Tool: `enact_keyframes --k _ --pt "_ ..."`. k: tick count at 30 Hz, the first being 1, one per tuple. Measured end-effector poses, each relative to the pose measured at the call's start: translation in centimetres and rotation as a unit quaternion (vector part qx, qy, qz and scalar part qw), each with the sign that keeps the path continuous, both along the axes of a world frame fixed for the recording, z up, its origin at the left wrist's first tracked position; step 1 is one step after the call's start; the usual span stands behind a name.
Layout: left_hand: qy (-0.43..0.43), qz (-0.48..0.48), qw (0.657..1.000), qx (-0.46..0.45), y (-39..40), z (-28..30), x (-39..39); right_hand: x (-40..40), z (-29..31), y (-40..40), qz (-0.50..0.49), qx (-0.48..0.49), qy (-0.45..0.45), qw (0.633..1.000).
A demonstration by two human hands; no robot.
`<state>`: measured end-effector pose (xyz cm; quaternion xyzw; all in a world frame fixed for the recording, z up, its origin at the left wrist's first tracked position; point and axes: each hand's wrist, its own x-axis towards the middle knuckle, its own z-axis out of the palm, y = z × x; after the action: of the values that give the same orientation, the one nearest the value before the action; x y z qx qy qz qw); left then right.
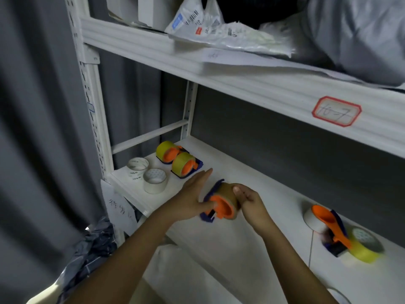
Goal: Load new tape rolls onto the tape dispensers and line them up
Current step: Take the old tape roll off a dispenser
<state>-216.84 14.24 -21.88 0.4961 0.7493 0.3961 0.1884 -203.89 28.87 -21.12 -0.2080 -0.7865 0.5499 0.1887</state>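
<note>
Mid-shelf point(252, 183), near front edge: brown tape roll point(228, 191) on orange-and-purple dispenser point(215, 206), held just above the surface. Right hand point(249, 204) fingers curled around the roll. Left hand point(192, 197) against dispenser's purple side, fingers mostly straight, thumb on the orange hub. Toward left end: two loaded yellow-roll dispensers point(178, 160) side by side, two bare white cores point(146, 174) nearer the front-left corner. Right end: another dispenser point(328, 224) lying between a white roll point(312, 218) and a yellow roll point(365, 246).

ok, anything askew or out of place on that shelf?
Yes: the dispenser at far right lies tilted across a white roll and a yellow roll, unlike the two loaded dispensers standing side by side at back left.
</note>
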Motion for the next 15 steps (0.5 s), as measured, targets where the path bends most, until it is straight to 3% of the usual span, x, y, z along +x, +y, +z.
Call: enact_keyframes --k 4,8,12,15 --pt "-0.019 -0.056 0.998 -0.006 -0.8 1.2 2.2 1.7 1.6 -1.4 0.087 -0.146 -0.007 0.985" --pt "-0.007 -0.043 0.999 0.023 -1.8 1.4 3.8 2.5 2.3 -2.0 0.100 -0.267 0.006 0.958" --pt "-0.041 -0.015 0.999 0.027 -2.7 1.5 5.1 3.0 2.0 -2.6 0.081 -0.269 0.025 0.959" --pt "-0.044 0.027 0.997 0.063 -2.8 1.2 5.7 3.9 1.8 -3.2 0.072 -0.205 0.025 0.976"
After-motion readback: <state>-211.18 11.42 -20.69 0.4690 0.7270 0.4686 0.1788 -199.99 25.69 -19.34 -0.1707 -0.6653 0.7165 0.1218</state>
